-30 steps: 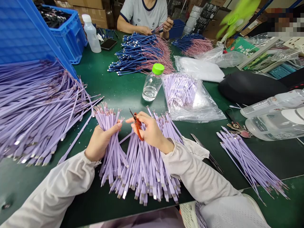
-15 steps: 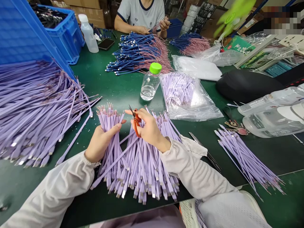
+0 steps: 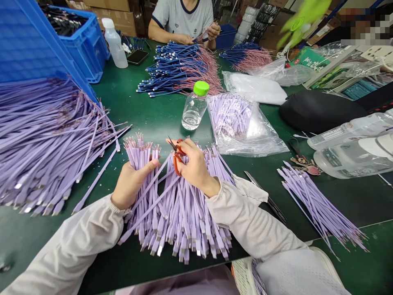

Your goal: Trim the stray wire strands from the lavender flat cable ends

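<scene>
A bundle of lavender flat cables is gripped pretty tight in the left hand, lying lengthwise away from the body on the green desk. Small orange snips are pinched in the right hand, right by the wire tips.

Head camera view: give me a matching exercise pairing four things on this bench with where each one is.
Things:
1. Orange-handled snips
2. Bunch of flat lilac cables
3. Clear plastic bottle with a green cap
4. Blue plastic crate

Places:
A. Standing on the green bench, just beyond the hands
B. Pinched in the right hand
C. At the bench's far left end
D. Gripped in the left hand

Pairs: 1B, 2D, 3A, 4C
</scene>
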A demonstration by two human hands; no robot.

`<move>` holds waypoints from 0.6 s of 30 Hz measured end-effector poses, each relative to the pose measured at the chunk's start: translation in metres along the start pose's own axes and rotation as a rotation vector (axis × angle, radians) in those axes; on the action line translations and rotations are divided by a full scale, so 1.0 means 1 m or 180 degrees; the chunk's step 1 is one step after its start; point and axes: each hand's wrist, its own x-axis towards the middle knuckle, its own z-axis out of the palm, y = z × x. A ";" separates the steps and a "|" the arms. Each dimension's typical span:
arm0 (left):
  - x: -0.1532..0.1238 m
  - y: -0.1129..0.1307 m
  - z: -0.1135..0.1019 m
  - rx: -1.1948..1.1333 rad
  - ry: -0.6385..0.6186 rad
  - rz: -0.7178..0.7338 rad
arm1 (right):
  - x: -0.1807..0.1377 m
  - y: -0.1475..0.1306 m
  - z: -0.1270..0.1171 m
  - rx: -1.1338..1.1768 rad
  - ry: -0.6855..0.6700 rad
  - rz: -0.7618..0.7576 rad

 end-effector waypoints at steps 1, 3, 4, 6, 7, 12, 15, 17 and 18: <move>0.001 -0.001 0.000 0.0008 -0.0003 0.0019 | 0.000 -0.001 0.000 0.0043 -0.0042 -0.0035; 0.001 -0.002 -0.001 0.0022 -0.0002 0.0049 | -0.001 -0.002 0.000 0.0108 -0.0166 -0.0081; 0.002 -0.002 -0.001 0.0031 0.0001 0.0058 | -0.001 -0.003 0.000 0.0128 -0.0228 -0.0100; 0.002 -0.003 -0.001 0.0048 0.0013 0.0074 | -0.002 -0.002 0.001 0.0147 -0.0299 -0.0153; 0.002 -0.003 -0.001 0.0054 0.0014 0.0097 | -0.002 -0.002 0.001 0.0148 -0.0302 -0.0184; 0.001 -0.002 0.000 0.0054 0.0086 0.0035 | -0.003 0.001 0.002 0.0115 -0.0149 -0.0194; 0.001 -0.003 0.000 0.0030 0.0118 0.0028 | -0.003 0.001 0.002 0.0108 -0.0154 -0.0191; 0.001 -0.004 0.000 0.0022 0.0124 0.0093 | -0.003 0.000 0.002 0.0112 -0.0180 -0.0209; 0.001 -0.004 0.000 0.0027 0.0138 0.0102 | -0.003 -0.001 0.002 0.0111 -0.0171 -0.0217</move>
